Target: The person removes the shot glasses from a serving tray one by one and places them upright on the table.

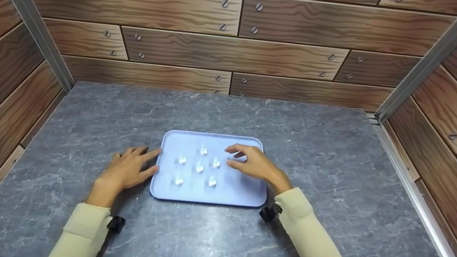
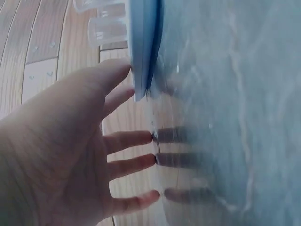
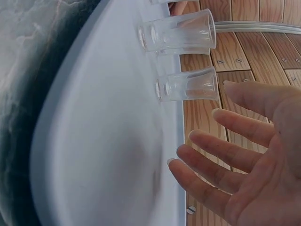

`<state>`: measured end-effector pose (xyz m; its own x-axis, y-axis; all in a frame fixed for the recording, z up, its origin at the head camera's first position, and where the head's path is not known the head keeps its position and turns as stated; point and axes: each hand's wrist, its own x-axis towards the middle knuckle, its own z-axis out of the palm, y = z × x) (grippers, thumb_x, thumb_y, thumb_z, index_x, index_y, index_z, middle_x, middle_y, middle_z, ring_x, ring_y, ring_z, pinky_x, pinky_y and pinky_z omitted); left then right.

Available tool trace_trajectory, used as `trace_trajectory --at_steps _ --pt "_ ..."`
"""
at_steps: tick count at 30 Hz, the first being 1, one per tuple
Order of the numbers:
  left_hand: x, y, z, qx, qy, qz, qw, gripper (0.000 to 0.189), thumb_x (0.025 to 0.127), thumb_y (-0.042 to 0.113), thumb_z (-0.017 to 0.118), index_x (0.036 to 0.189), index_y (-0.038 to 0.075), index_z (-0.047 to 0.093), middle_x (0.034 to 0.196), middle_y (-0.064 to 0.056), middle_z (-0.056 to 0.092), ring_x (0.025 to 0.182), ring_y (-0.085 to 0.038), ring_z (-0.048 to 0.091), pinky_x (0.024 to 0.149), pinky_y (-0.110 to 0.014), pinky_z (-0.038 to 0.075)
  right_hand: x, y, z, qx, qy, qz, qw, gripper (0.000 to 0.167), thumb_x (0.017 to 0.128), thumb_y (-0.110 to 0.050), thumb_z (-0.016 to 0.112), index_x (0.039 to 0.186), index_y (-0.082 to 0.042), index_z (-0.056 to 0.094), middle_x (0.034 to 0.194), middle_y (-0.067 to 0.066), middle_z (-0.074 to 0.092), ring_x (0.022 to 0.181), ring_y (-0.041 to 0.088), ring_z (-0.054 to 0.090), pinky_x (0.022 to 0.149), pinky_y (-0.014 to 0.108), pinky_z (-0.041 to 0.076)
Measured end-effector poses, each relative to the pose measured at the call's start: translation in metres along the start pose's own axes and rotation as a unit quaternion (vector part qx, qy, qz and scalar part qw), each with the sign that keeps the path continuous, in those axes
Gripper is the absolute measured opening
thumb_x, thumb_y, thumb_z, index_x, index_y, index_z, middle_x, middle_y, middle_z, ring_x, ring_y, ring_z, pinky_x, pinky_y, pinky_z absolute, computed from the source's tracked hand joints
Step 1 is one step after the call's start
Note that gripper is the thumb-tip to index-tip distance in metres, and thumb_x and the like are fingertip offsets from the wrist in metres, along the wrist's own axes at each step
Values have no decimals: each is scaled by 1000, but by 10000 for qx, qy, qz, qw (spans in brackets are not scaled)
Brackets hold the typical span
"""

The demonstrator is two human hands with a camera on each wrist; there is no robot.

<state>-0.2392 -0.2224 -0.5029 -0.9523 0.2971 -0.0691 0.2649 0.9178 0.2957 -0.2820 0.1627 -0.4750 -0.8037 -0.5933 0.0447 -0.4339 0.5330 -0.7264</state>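
A light blue tray (image 1: 243, 192) lies on the grey marble tabletop and carries several small clear glasses (image 1: 199, 167). My left hand (image 1: 132, 168) lies flat on the table at the tray's left edge (image 2: 143, 52), fingers straight, thumb touching the rim. My right hand (image 1: 246, 162) hovers over the tray's right part with fingers spread and relaxed, holding nothing. In the right wrist view two clear glasses (image 3: 188, 84) stand on the tray (image 3: 103, 141) just ahead of my fingers (image 3: 211, 150).
Wood-patterned panels with screws wall the table (image 1: 314, 144) at the back and on both sides, with metal rails (image 1: 413, 194) at the corners and along the right edge. Bare tabletop surrounds the tray.
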Motion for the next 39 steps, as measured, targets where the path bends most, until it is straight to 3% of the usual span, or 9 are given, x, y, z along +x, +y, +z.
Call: trace_trajectory --at_steps 6,13,23,35,39 --pt "0 4 -5 219 -146 -80 9996 59 105 48 53 160 28 41 159 -26 43 144 -53 41 107 -84 29 4 -1 0 -10 -13 -14 10000 40 100 -19 67 134 2 64 136 24 66 121 42 66 103 51 56" --pt "2 7 -7 589 -17 140 9982 55 105 43 56 157 25 47 150 -27 53 136 -52 51 98 -77 44 8 -1 2 -6 8 -45 10000 40 99 -17 68 134 2 64 136 24 66 120 42 67 104 51 55" --pt "2 7 -4 532 61 143 9985 54 106 41 54 156 24 47 148 -26 54 135 -51 52 94 -76 47 12 -4 8 112 -19 -44 9999 40 99 -17 68 134 3 63 137 23 66 121 40 67 101 46 57" --pt "2 2 -4 708 212 380 9965 53 105 43 55 155 26 50 142 -27 57 129 -51 55 89 -78 48 16 -6 10 126 134 -11 9998 43 98 -15 69 136 3 61 134 25 67 118 41 68 100 50 57" --pt "1 3 -2 712 180 298 9969 53 106 45 53 156 28 47 146 -27 55 133 -50 52 92 -79 45 14 -8 12 122 209 -10 9997 43 98 -14 69 136 3 61 133 25 68 117 39 69 99 49 58"
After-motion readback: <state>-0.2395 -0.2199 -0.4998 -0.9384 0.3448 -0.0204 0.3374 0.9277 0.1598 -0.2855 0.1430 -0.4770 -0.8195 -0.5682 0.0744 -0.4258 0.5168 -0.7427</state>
